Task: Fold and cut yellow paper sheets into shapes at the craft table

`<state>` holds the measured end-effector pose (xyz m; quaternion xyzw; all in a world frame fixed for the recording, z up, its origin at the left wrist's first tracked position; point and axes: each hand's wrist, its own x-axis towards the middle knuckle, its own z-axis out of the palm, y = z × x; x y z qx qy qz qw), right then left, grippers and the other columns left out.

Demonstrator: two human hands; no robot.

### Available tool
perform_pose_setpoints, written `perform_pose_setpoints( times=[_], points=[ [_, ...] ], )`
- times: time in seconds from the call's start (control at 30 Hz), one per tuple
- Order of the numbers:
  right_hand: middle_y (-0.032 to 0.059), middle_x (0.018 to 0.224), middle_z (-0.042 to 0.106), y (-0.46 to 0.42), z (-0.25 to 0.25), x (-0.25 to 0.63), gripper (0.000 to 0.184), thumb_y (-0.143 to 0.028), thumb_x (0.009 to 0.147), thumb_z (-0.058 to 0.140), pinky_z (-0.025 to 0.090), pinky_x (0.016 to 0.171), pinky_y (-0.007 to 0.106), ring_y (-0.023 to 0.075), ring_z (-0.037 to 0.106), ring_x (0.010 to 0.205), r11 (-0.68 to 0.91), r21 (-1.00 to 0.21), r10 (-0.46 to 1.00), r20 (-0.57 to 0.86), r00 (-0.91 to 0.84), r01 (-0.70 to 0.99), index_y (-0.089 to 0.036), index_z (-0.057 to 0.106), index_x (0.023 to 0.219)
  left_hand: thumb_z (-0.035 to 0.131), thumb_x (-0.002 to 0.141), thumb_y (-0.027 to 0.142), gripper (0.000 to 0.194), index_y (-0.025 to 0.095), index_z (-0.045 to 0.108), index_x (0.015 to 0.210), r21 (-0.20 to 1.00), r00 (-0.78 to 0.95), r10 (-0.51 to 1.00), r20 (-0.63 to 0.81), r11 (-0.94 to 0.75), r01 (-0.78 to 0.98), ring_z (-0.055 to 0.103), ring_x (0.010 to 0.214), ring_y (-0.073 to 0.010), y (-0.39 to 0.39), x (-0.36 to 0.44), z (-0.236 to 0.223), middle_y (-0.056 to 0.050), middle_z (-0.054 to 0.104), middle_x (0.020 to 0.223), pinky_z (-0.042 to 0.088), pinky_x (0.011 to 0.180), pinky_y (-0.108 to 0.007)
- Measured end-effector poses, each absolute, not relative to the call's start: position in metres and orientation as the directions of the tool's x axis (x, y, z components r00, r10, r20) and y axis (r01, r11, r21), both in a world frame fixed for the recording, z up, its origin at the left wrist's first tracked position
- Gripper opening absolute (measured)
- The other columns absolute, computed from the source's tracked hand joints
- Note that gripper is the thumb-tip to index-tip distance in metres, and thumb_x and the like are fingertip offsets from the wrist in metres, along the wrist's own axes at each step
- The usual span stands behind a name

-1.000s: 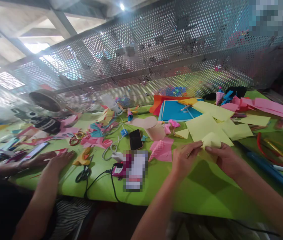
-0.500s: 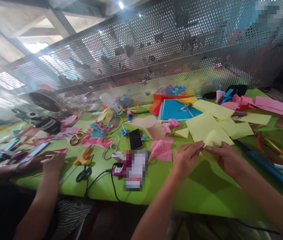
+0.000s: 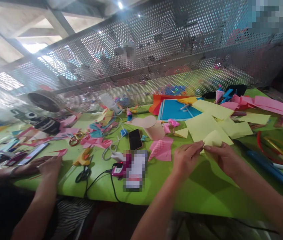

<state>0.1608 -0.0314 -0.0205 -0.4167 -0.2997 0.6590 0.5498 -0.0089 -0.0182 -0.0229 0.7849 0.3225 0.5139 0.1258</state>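
Note:
A piece of pale yellow paper (image 3: 213,138), curled over at the top, is held between my two hands above the green table (image 3: 156,198). The fingers of my left hand (image 3: 188,156) pinch its left edge. From the right, my right hand (image 3: 225,155) grips the same paper with the thumb pressed on its near side. Flat yellow sheets (image 3: 203,125) lie just behind it. To the left of my hands rests a pink folded paper (image 3: 163,150).
A blurred-out phone (image 3: 135,171), a dark phone (image 3: 135,139) and cables lie left of my arms. Scissors (image 3: 83,173) sit further left, near a co-worker's hands (image 3: 48,165). Blue sheets (image 3: 175,110) lie at the back before a perforated screen (image 3: 131,73). Blue tool handles (image 3: 269,166) lie right.
My hands keep their grip on the yellow paper in almost the same spot. The co-worker's hands at the left have shifted slightly down and left.

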Motion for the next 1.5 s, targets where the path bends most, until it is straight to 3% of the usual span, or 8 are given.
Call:
perform_pose_setpoints(
  times=[0.37,0.73,1.03,1.5],
  points=[
    [0.0015,0.089,0.081,-0.031,-0.021,0.16,0.032,-0.032,0.062,0.096,0.053,0.08,0.033,0.0214,0.072,0.082,-0.206,-0.856,0.976,-0.216,-0.033,-0.473,-0.025,0.079,0.089,0.067,0.096,0.017,0.02,0.024,0.078,0.112,0.535,0.225,0.632,0.742,-0.76,0.369,0.08,0.093,-0.0183,-0.017,-0.006,-0.024,-0.004,0.081,0.108,0.065,0.082,-0.03],
    [0.0032,0.091,0.081,-0.032,-0.01,0.162,0.03,-0.034,0.062,0.096,0.053,0.073,0.03,0.019,0.069,0.079,-0.225,-0.846,0.971,-0.233,-0.045,-0.484,-0.023,0.08,0.085,0.067,0.095,0.016,0.021,0.024,0.079,0.11,0.666,0.133,0.734,0.666,-0.666,0.337,0.079,0.088,-0.0163,-0.018,-0.007,-0.024,-0.002,0.083,0.102,0.065,0.079,-0.028],
    [0.0021,0.085,0.08,-0.029,-0.014,0.159,0.035,-0.035,0.059,0.097,0.052,0.079,0.033,0.0208,0.07,0.081,-0.211,-0.846,0.975,-0.216,-0.046,-0.49,-0.024,0.08,0.087,0.067,0.095,0.018,0.019,0.024,0.08,0.108,0.674,0.142,0.73,0.668,-0.675,0.302,0.08,0.091,-0.0181,-0.017,-0.006,-0.024,-0.003,0.082,0.104,0.065,0.08,-0.028],
    [0.0011,0.085,0.079,-0.032,-0.008,0.162,0.033,-0.036,0.066,0.095,0.054,0.072,0.03,0.0184,0.07,0.078,-0.23,-0.842,0.97,-0.236,-0.051,-0.487,-0.027,0.08,0.094,0.071,0.091,0.018,0.019,0.022,0.082,0.106,0.818,0.069,0.849,0.524,-0.524,0.238,0.079,0.084,-0.0173,-0.018,-0.006,-0.023,-0.003,0.083,0.098,0.062,0.076,-0.025]
  ],
)
